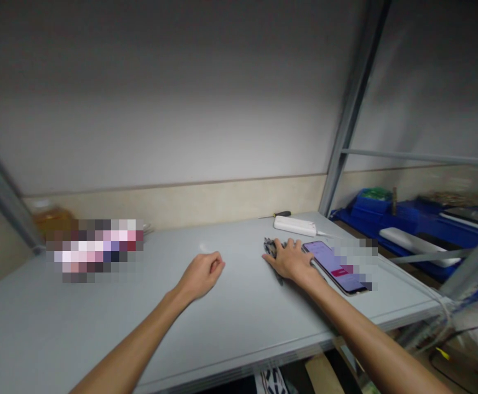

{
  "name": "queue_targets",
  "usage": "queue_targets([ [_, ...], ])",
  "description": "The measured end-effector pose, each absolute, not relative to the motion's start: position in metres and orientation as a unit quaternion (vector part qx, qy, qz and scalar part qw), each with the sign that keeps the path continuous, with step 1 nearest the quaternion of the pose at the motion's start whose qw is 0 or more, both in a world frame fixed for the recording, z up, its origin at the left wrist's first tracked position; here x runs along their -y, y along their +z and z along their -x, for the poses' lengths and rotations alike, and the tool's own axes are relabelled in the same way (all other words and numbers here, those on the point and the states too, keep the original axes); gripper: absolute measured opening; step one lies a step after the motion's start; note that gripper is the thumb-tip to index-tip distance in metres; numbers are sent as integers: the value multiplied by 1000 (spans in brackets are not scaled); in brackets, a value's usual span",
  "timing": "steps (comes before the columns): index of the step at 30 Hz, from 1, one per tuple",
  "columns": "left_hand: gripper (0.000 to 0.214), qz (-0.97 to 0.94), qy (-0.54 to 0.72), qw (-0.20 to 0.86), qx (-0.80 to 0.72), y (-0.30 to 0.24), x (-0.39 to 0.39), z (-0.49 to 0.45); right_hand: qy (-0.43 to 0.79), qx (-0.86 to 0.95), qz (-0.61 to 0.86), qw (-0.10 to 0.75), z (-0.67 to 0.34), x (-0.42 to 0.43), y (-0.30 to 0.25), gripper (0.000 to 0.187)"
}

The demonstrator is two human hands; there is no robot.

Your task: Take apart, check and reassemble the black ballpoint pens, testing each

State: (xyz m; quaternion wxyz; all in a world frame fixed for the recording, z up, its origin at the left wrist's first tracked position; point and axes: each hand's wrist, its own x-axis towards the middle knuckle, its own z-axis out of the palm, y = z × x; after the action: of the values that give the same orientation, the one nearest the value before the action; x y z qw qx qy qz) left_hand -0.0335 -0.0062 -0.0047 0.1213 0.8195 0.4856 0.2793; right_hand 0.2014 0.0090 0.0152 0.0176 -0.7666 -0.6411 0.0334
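Observation:
My left hand (203,273) rests on the grey table (99,317) near its middle, its fingers curled loosely into a fist with nothing visible in them. My right hand (291,260) lies further right, fingers stretched flat over a small dark metal object (270,249) that shows at its fingertips. A phone (335,266) with a lit pink and purple screen lies right beside that hand.
A white power bank (295,225) with a cable lies behind the phone, a screwdriver (282,214) by the wall. A blurred-out patch (94,249) and an amber jar (52,219) sit at the left. Metal rack posts (351,109) and blue bins (386,210) stand to the right.

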Motion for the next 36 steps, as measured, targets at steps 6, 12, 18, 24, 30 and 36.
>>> queue_targets([
  [6, 23, -818, 282, 127, -485, -3, 7, 33, 21, 646, 763, 33, -201, -9, 10, 57],
  [12, 23, -820, 282, 123, -482, -5, 7, 34, 13, 657, 752, 51, -202, -11, 6, 55],
  [18, 23, -820, 281, 128, -482, -6, 7, 34, 7, 656, 749, 91, -192, -6, 7, 58],
  [24, 23, -822, 275, 126, -483, -5, 8, 34, 57, 668, 738, 83, -180, -6, 17, 60],
  [30, 24, -825, 268, 125, -482, -2, 8, 34, 91, 702, 701, 80, -178, -10, 21, 70],
  [36, 24, -823, 271, 129, -482, -1, 9, 33, 111, 736, 661, 93, -173, -15, 20, 72],
])
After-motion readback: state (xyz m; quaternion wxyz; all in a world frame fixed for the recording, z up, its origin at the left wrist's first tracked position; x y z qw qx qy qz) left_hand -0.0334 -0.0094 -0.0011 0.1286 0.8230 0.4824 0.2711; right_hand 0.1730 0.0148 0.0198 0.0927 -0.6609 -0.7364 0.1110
